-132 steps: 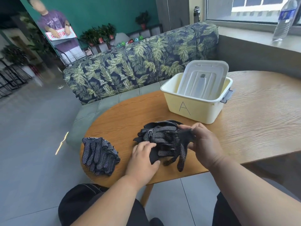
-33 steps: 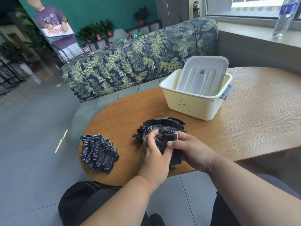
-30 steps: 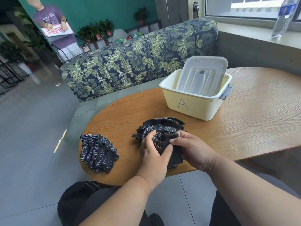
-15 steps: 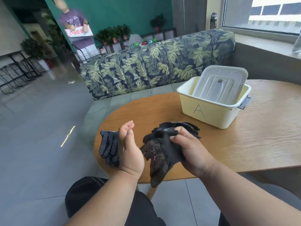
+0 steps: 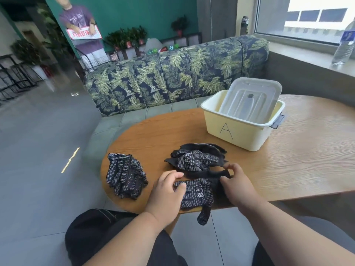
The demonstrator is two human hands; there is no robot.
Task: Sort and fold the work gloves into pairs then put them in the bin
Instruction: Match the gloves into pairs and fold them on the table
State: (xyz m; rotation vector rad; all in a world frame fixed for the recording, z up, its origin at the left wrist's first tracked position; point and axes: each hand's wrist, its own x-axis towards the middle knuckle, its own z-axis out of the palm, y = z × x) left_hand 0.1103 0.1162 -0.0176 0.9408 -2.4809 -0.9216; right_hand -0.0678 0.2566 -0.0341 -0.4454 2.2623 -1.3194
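Observation:
A black dotted work glove (image 5: 197, 194) lies flat at the table's front edge, one finger hanging over it. My left hand (image 5: 166, 194) rests on its left end with curled fingertips touching the fabric. My right hand (image 5: 237, 184) pinches the glove's cuff end at the right. Just behind lies a small heap of black dotted gloves (image 5: 196, 158). Another stack of dotted gloves (image 5: 124, 175) sits at the table's left end. The pale yellow bin (image 5: 238, 131) marked "A" stands farther back, its lid (image 5: 249, 100) leaning inside it.
The wooden table (image 5: 299, 156) stretches to the right. A leaf-patterned sofa (image 5: 172, 77) stands behind it. A water bottle (image 5: 343, 47) stands on the window sill at the far right. Grey floor lies to the left.
The glove that my right hand held up in the air now lies spread on the table edge. My left hand has come down onto it.

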